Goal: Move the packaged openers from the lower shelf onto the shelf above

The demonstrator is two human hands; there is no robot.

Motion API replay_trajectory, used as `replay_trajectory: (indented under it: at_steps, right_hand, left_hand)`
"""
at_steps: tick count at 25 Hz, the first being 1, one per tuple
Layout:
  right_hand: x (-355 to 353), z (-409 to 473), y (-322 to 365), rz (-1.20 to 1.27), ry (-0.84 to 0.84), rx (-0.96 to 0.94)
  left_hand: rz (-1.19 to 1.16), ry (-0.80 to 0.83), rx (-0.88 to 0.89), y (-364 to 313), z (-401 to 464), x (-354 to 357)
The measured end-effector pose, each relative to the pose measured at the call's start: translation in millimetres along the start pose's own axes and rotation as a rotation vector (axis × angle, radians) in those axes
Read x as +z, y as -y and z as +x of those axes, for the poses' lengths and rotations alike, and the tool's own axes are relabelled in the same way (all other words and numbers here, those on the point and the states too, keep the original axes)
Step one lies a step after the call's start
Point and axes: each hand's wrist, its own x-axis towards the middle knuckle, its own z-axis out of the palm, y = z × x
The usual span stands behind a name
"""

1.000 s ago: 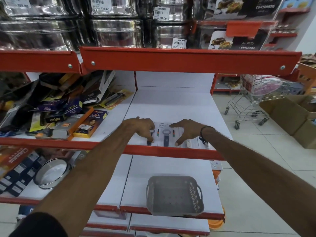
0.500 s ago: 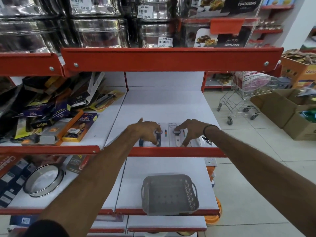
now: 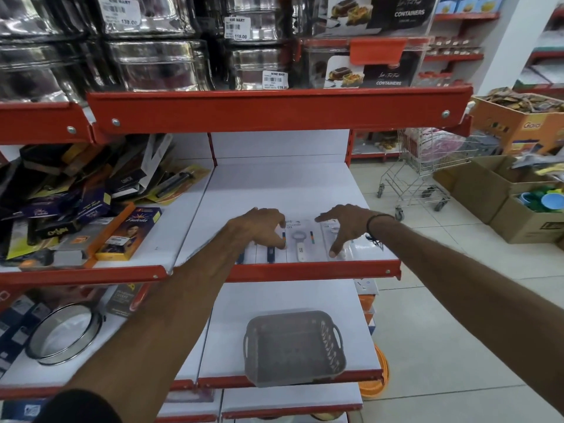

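Packaged openers (image 3: pixel 300 244) lie flat in a row at the front of the upper white shelf (image 3: pixel 283 187), just behind its red front lip (image 3: pixel 314 270); one with a white handle in the middle, dark-handled ones to its left, partly under the left hand. Left hand (image 3: pixel 259 228) palm down over the left packs, fingers (image 3: pixel 279 242) curled with tips touching a pack, nothing gripped. Right hand (image 3: pixel 343 228) palm down over the right packs, fingers spread and loose, thumb tip pressing a pack near the lip, no grasp. Behind the openers the shelf is bare white all the way to the back panel, plenty of room. Overhead the next red shelf edge (image 3: pixel 274 109) overhangs, loaded with steel containers (image 3: pixel 158 64) and boxed containers (image 3: pixel 366 68), so headroom is limited. Left bay, just beside: messy pile of boxed goods (image 3: pixel 76 209), one yellow-purple box (image 3: pixel 129 233) near the divide, not touching the openers. Lower shelf (image 3: pixel 287 303) below holds a grey plastic basket (image 3: pixel 294 346) overhanging its front edge; both forearms cross above this level. A round sieve (image 3: pixel 64 334) sits on the lower left bay. Right end of the shelf is open to the aisle: shopping trolley (image 3: pixel 427 169), cardboard boxes (image 3: pixel 503 190) on the tiled floor, well apart.
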Motion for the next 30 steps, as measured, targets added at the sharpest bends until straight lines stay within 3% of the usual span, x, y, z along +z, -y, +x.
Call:
replay_trajectory:
  at_steps: [6, 25, 27, 30]
  right_hand:
    - [3.9, -15.7, -32.1, -0.046, 0.075, 0.072]
    - [3.9, -24.3, -3.9, -0.087, 0.059, 0.054]
    - [2.1, -33.3, -0.5, -0.071, -0.008, 0.059]
    - [-7.2, -57.5, 12.7, -0.135, -0.259, -0.036]
  left_hand:
    - [0.021, 0.042, 0.093, -25.3, 12.6, 24.0]
    - [-0.007, 0.034, 0.035, -27.0, 17.2, 33.2]
    - [0.009, 0.013, 0.050, -27.9, 3.3, 29.2]
    - [-0.019, -0.258, 0.109, -31.7, -33.6, 15.9]
